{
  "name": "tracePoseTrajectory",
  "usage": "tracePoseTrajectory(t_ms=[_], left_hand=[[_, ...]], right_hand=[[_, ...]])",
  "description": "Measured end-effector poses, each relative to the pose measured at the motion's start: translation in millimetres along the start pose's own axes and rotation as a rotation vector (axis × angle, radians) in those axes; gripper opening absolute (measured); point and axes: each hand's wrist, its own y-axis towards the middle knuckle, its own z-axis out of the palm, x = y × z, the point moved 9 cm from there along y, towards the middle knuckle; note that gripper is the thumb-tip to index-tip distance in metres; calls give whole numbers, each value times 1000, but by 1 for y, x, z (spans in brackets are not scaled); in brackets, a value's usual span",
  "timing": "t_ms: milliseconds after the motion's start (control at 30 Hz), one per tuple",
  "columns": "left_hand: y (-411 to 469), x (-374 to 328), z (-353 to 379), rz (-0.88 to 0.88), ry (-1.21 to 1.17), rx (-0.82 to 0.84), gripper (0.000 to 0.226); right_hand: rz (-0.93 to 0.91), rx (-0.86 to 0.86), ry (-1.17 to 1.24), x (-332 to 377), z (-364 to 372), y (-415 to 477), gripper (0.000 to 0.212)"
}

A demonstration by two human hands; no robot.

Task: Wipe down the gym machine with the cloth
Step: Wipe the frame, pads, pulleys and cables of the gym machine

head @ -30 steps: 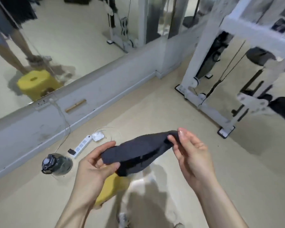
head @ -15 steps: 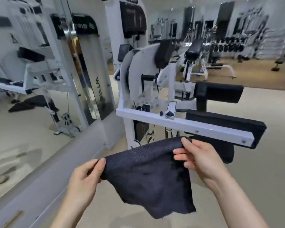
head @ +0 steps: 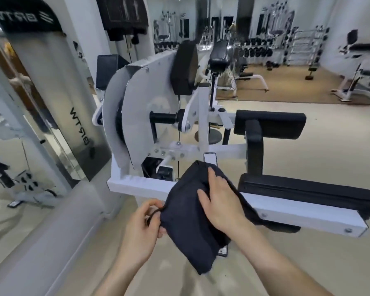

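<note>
A white gym machine with black pads stands in front of me. Its white horizontal bar runs from centre left to lower right. A dark grey cloth is draped over the middle of that bar and hangs below it. My right hand lies flat on top of the cloth, fingers spread, pressing it onto the bar. My left hand pinches the cloth's lower left edge just below the bar.
A mirror wall with a low white ledge runs along the left. A long black pad sits behind the bar and a second pad above it. Benches and dumbbell racks fill the far room. Beige floor lies below.
The view swung up from the floor to the machine. The cloth, earlier held spread in the air between both hands, now lies over the white bar under my right palm.
</note>
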Motion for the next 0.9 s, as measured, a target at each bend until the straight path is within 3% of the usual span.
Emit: tracePoseTrajectory(t_ms=[133, 300, 500, 633, 767, 833, 900], left_hand=[[45, 20, 32, 19, 153, 95, 48], [84, 10, 58, 136, 328, 81, 50], [124, -1, 105, 121, 381, 52, 26], [129, 3, 140, 57, 519, 53, 42], [102, 7, 153, 24, 492, 65, 46], [94, 7, 150, 24, 386, -11, 32], [91, 10, 141, 20, 305, -160, 32]], right_hand=[[62, 305, -420, -28, 71, 52, 71], [86, 509, -432, -56, 105, 115, 77], [67, 434, -370, -85, 114, 191, 80], [-39, 462, -334, -87, 113, 208, 70], [-321, 548, -333, -77, 102, 148, 60], [-466, 607, -324, -66, 96, 110, 59], [-496, 619, -202, -58, 86, 97, 53]])
